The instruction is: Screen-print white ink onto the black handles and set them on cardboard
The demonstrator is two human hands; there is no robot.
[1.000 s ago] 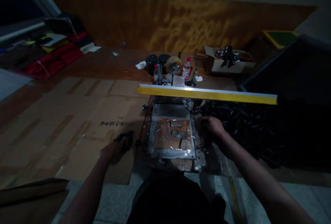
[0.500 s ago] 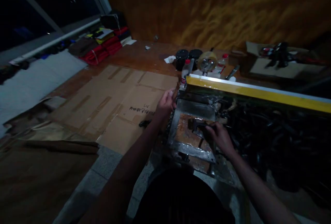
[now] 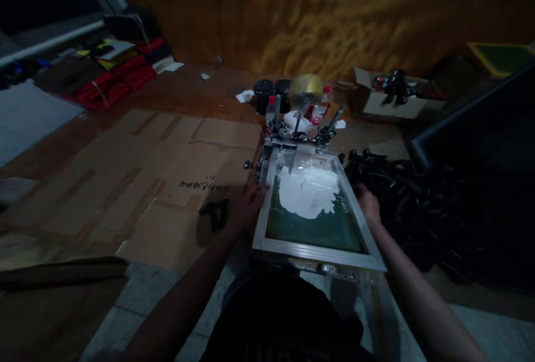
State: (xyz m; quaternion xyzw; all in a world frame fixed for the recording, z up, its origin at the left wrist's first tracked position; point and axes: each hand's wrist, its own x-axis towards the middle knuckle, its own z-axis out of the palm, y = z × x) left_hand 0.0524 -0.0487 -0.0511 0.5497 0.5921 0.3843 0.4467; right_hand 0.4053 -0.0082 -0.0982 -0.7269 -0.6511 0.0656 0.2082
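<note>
A screen printing frame (image 3: 321,254) with a silver metal border lies lowered over the press in front of me. White ink (image 3: 307,194) covers the upper part of its green mesh. My left hand (image 3: 252,201) is at the frame's left side, fingers bent against the edge. Along the right side is my right hand (image 3: 368,204), its fingers largely hidden and dark. On the cardboard (image 3: 146,183) left of the press lies a curved black piece (image 3: 214,214). The base plate under the frame is covered from view.
A heap of black pieces (image 3: 401,206) lies to the right. Behind the press stand red-capped bottles (image 3: 321,108), black jars (image 3: 264,94) and a tape roll (image 3: 306,87). An open box (image 3: 401,97) sits at back right, red folded cloth (image 3: 112,83) at back left.
The raised frame has come down flat over the base plate. My right hand has left the black piece on the plate for the frame's right side. The view has turned rightward.
</note>
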